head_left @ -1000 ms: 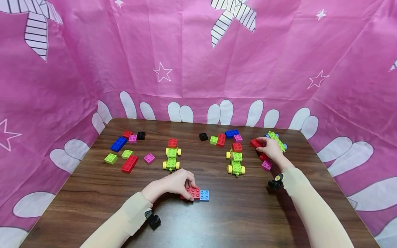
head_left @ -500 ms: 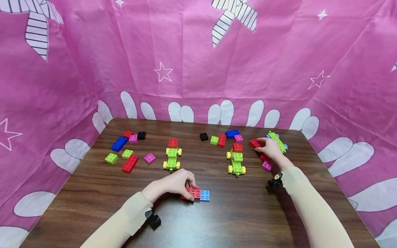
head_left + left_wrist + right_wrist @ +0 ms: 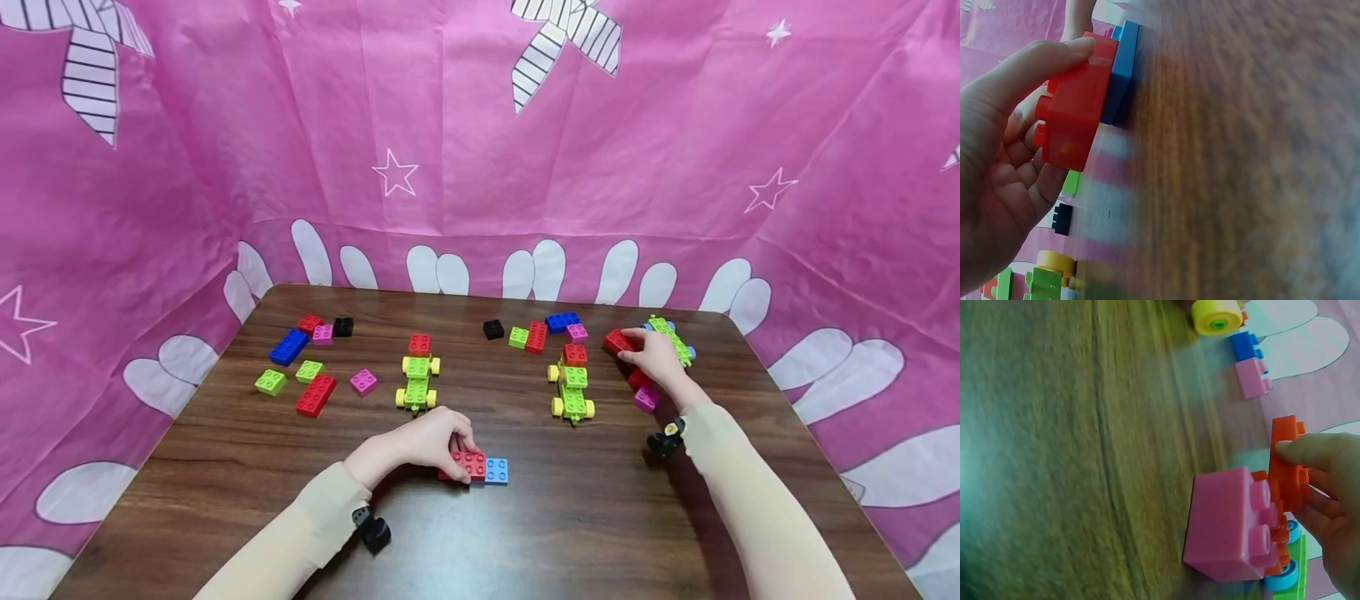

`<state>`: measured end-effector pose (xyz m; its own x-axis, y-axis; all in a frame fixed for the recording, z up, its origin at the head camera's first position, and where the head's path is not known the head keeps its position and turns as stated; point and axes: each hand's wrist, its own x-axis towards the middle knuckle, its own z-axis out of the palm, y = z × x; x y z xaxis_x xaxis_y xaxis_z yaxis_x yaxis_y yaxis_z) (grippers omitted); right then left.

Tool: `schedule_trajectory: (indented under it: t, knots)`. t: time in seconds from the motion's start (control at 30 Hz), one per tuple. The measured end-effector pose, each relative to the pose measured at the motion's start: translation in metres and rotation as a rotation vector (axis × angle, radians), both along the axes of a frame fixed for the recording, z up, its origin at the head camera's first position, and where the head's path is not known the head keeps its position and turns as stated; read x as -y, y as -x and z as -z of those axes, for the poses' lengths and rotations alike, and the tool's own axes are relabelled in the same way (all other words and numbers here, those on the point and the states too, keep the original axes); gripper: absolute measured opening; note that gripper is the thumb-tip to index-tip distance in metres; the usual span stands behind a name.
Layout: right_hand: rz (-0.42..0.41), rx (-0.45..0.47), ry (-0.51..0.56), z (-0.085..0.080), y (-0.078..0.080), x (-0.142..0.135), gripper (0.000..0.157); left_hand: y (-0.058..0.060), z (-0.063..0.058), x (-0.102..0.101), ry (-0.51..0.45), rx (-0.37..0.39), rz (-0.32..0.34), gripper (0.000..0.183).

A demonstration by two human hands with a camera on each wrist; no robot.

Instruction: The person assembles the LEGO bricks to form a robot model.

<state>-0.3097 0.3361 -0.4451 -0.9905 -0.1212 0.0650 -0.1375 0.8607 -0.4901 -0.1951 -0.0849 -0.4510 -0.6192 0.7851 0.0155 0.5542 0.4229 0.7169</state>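
Observation:
Near the middle front of the table, my left hand (image 3: 431, 437) grips a red toy brick (image 3: 471, 465) between thumb and fingers. A light blue brick (image 3: 497, 471) lies under its right end, as the left wrist view shows, where the red brick (image 3: 1079, 103) overlaps the blue one (image 3: 1121, 75). At the back right, my right hand (image 3: 656, 358) pinches another red brick (image 3: 618, 342), its thumb on the near side (image 3: 1284, 453). Close below that hand are a further red brick (image 3: 639, 379), partly hidden, and a pink brick (image 3: 646, 398). A green wheeled base (image 3: 669, 337) stands just behind.
Two green cars with yellow wheels (image 3: 416, 392) (image 3: 572, 400), each with a red brick on it, stand mid-table. Loose bricks lie at the left, including a long blue one (image 3: 288, 347) and a red one (image 3: 316, 395). More, with a black brick (image 3: 492, 329), lie at the back.

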Motion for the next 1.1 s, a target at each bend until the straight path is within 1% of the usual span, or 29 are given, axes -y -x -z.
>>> schedule_trajectory:
  t: [0.3, 0.47, 0.57, 0.7, 0.83, 1.0, 1.1]
  knots:
    - [0.026, -0.111, 0.108, -0.007, -0.015, 0.015, 0.048, 0.001, 0.0, -0.001, 0.007, -0.001, 0.001, 0.026]
    - [0.052, -0.201, 0.157, -0.016, -0.027, 0.03, 0.046, 0.002, 0.001, 0.0, 0.006, 0.004, -0.002, 0.026]
    - [0.05, -0.26, 0.198, -0.023, -0.035, 0.041, 0.044, 0.001, 0.001, 0.0, 0.009, 0.007, -0.001, 0.025]
    - [0.01, -0.322, 0.258, -0.032, -0.051, 0.058, 0.043, 0.001, 0.001, 0.0, 0.009, 0.004, 0.0, 0.026]
    - [-0.032, -0.351, 0.294, -0.035, -0.068, 0.075, 0.042, 0.0, 0.001, -0.001, 0.007, -0.001, 0.001, 0.028]
    - [-0.12, -0.329, 0.312, -0.034, -0.086, 0.097, 0.04, 0.0, 0.001, 0.0, 0.012, 0.0, 0.001, 0.028]
    - [-0.174, -0.282, 0.327, -0.033, -0.095, 0.108, 0.04, 0.0, 0.001, 0.0, 0.013, 0.003, -0.006, 0.027]
